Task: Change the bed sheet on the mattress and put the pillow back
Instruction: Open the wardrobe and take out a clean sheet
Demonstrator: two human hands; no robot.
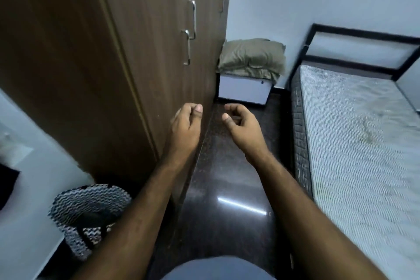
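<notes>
The bare mattress (363, 143) lies on the right with its white quilted top uncovered, inside a black bed frame (354, 34). An olive pillow (252, 58) rests on a small white box (243, 90) at the far end of the aisle, against the wall. My left hand (186, 124) and my right hand (243, 125) are both stretched forward over the dark floor. Their fingers are loosely curled and hold nothing. No sheet is in sight.
A tall brown wardrobe (136, 63) with metal handles (193, 20) fills the left side. A black-and-white woven basket (88, 213) stands at its near corner. A narrow strip of glossy dark floor (227, 188) runs between wardrobe and bed.
</notes>
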